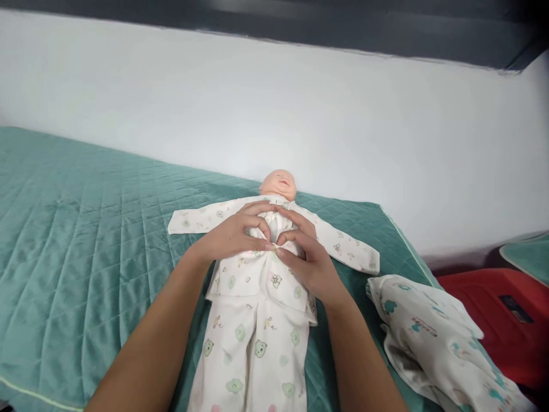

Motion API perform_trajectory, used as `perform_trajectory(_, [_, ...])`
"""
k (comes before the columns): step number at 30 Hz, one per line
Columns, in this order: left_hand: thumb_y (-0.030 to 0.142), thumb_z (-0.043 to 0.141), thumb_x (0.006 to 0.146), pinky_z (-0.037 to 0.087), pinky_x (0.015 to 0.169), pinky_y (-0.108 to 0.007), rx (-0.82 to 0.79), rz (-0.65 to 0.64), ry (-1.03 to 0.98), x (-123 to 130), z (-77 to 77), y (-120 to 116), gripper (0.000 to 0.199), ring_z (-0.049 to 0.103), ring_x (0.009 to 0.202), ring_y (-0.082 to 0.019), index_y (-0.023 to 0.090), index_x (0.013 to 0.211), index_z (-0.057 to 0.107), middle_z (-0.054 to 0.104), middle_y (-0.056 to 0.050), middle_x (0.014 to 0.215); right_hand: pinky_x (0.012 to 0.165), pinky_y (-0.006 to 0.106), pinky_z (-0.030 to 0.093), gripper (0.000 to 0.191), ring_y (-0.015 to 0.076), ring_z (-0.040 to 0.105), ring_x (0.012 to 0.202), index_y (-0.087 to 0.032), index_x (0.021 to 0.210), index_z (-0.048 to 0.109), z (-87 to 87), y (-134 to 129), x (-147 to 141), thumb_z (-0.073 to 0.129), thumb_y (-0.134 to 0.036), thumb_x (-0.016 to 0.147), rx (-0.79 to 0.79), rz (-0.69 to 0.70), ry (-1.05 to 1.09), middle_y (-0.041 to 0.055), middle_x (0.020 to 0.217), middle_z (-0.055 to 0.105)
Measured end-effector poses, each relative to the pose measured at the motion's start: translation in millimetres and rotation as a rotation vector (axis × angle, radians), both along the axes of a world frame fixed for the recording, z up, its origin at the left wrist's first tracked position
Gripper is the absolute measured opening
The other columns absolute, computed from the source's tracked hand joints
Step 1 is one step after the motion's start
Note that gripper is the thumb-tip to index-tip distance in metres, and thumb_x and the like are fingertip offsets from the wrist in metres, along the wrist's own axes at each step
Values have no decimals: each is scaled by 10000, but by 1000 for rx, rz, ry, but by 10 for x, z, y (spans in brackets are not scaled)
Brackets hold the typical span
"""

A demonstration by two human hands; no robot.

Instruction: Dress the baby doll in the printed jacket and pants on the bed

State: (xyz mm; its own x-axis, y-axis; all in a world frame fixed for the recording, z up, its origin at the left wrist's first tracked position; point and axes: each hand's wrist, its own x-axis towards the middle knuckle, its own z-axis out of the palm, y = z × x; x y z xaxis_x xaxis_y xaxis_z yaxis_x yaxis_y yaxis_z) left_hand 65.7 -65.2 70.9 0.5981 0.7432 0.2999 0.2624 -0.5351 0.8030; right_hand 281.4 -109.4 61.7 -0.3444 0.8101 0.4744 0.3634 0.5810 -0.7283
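Note:
A baby doll (278, 183) lies on its back, dressed in a white printed shirt (240, 280) and matching trousers (240, 355). Its sleeves stretch out flat to both sides. Over the chest, my left hand (240, 229) pinches one front edge of the shirt between thumb and index finger. From the other side, my right hand (302, 243) pinches the opposite edge. The fingertips of both hands meet at the front opening, which gapes a little above them. Any fastener between the fingertips is too small to make out.
A green quilted cover (94, 246) lies under the doll. To the right is a bundled white printed cloth (429, 326), beside a red plastic object (484, 309) at a lower level. A white wall (214, 103) rises behind, with a dark ledge (300, 26) above.

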Motion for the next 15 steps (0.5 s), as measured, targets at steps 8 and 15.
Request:
perform_trajectory(8, [422,681,865,229,1231,-422,-21,-11,19,1,17,-1,179,266,1506,-248,245,842,700,396,32,1583,1192,496,296,139,247,355,1449,-272,884,586,-12,-19,-59,712,-236,838,-17,-86,-42,19,1497,468])
perform_trajectory(15, [390,615,913,233,1220,-447,-61,-55,-32,-63,51,-5,183,293,1496,-267,228,858,683,422,-3,1570,1200,474,275,87,232,392,1425,-263,856,600,-68,-12,-76,671,-213,858,-35,-118,66,16,1447,519])
